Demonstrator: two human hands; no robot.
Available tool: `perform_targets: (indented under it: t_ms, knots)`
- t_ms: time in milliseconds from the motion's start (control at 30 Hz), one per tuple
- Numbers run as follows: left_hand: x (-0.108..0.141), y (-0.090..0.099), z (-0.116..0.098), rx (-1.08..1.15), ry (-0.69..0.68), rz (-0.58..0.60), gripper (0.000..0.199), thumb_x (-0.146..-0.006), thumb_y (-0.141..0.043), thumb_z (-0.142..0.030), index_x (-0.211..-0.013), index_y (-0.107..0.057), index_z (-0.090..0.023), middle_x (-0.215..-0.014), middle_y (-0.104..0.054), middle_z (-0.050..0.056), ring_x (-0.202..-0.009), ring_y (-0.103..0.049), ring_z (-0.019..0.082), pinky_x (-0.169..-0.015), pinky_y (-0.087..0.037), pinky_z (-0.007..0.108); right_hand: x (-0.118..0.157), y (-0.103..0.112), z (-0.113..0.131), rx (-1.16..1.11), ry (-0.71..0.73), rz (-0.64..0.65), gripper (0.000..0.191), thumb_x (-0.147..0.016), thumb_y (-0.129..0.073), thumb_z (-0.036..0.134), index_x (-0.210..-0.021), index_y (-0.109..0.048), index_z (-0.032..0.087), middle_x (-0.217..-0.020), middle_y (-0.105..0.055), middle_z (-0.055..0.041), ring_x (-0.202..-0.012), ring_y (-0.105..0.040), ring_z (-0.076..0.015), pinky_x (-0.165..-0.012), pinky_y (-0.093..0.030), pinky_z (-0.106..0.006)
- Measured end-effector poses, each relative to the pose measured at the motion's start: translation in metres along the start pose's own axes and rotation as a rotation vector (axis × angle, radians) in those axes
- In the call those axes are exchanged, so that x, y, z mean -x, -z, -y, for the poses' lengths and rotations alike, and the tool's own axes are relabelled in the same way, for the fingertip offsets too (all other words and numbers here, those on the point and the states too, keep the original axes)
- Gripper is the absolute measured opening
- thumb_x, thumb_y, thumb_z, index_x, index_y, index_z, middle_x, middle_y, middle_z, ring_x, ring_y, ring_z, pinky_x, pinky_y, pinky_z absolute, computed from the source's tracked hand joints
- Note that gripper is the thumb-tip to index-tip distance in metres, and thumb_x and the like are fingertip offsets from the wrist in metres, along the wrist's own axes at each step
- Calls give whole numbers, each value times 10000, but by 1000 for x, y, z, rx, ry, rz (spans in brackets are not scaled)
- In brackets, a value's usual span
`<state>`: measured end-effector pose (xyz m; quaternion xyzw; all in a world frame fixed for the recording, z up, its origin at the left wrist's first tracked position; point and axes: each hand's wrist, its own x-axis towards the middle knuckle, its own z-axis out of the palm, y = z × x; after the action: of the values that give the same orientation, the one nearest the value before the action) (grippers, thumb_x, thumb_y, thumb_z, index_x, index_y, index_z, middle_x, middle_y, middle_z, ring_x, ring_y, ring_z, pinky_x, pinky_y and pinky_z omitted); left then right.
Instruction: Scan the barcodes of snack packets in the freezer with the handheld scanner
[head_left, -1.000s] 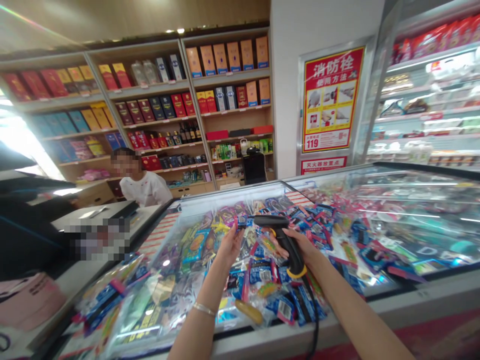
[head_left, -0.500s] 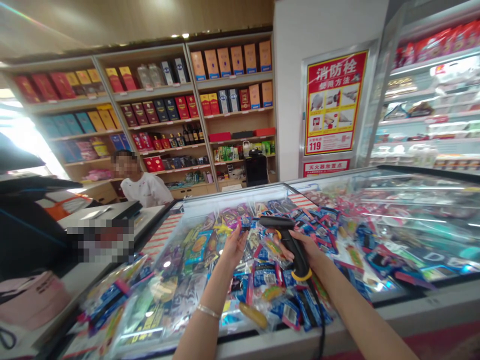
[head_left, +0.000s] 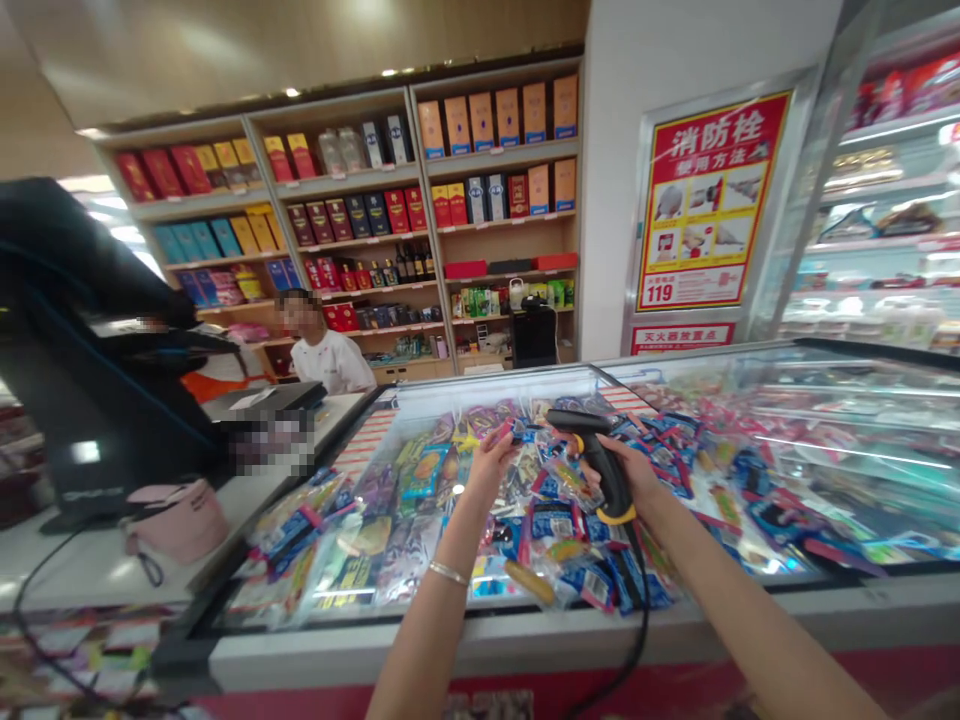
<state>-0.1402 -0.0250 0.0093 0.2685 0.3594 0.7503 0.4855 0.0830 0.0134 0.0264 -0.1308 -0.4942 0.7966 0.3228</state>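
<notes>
My right hand (head_left: 628, 472) is wrapped around the grip of a black and yellow barcode scanner (head_left: 613, 478), whose head points left. Its cord runs down over the freezer's front edge. Opposite the scanner head, my left hand (head_left: 491, 462) pinches a small blue and pink snack packet (head_left: 526, 433) at its fingertips. Beneath both hands, loose blue snack packets (head_left: 553, 520) and clear-wrapped yellow-green ones lie heaped on the glass lid of a chest freezer (head_left: 352, 622). A yellow stick-shaped snack (head_left: 529, 582) rests near the front edge.
More packets (head_left: 289, 525) are piled at the freezer's left corner. A counter on the left carries a pink bag (head_left: 178, 520) and a black checkout machine (head_left: 82, 380). Behind it is a person in white (head_left: 330, 360). Shelves of boxed goods (head_left: 360, 215) line the back wall.
The camera view has turned left, so the scene sits farther right and more of the checkout machine shows. Both hands keep hold of the scanner and the packet.
</notes>
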Motion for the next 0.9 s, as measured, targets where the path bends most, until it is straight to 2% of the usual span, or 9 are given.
perform_targets:
  t_ms: [100,200,300,433,500,567,700,833,900]
  knots:
    - [13,17,-24,-201,-153,7,399,-676,-770,-318,-1015,-657,-141,-901,-708,57,-779,-655,128,-775,-505,248,0,-19,1,-7,36,45,378,-736,-571,457,-931,-616,136,-463,-481,15,-377,-391,-115,-377,-313,-226]
    - [31,53,-57,-485,-337,-71,441,-653,-763,-354,-1038,-661,-166,-1039,-698,81,-940,-640,189,-846,-488,300,-8,-49,-12,0,87,107,388,-729,-575,458,-940,-615,135,-453,-467,25,-369,-361,-101,-367,-276,-211]
    - [53,110,-93,-782,-487,-209,400,-665,-729,-338,-1031,-667,-187,-1062,-689,71,-979,-623,212,-884,-475,344,-21,-88,-39,-8,70,153,362,-751,-581,479,-882,-613,143,-445,-452,35,-355,-336,-80,-363,-254,-200]
    - [87,194,-137,-1035,-642,-342,390,-722,-662,-371,-1068,-640,-194,-1105,-666,79,-1021,-606,235,-916,-463,393,-44,-139,-85,-31,-61,154,344,-760,-589,494,-775,-605,150,-428,-441,38,-361,-355,-81,-357,-263,-199]
    - [102,228,-153,-1138,-690,-464,389,-772,-610,-390,-1107,-620,-191,-1108,-659,91,-1034,-599,245,-933,-450,417,-58,-160,-107,-31,-119,142,336,-762,-589,484,-747,-607,149,-424,-454,30,-371,-375,-88,-363,-284,-202]
    - [114,251,-164,-1251,-728,-564,386,-813,-562,-389,-1140,-604,-190,-1107,-656,99,-1034,-596,251,-940,-444,430,-72,-177,-129,-43,-145,131,318,-771,-585,460,-765,-621,144,-426,-471,25,-376,-386,-90,-376,-309,-202]
    - [126,271,-163,-1486,-742,-692,380,-846,-531,-379,-1155,-607,-171,-1157,-634,139,-1058,-588,282,-947,-438,451,-95,-205,-164,-81,-240,82,306,-794,-570,424,-825,-652,130,-456,-518,10,-380,-404,-88,-389,-341,-194]
    - [131,269,-149,-1609,-715,-763,460,-863,-512,-438,-1245,-570,-187,-1427,-417,186,-1232,-483,338,-1013,-380,511,-105,-224,-185,-122,-324,41,267,-834,-543,363,-910,-660,136,-517,-574,-9,-413,-457,-95,-412,-375,-185]
    - [134,265,-144,-1598,-728,-783,487,-872,-491,-464,-1280,-544,-203,-1483,-333,183,-1286,-431,346,-1031,-359,533,-107,-228,-193,-119,-351,16,251,-851,-530,340,-918,-657,135,-537,-593,-18,-427,-480,-100,-429,-395,-187]
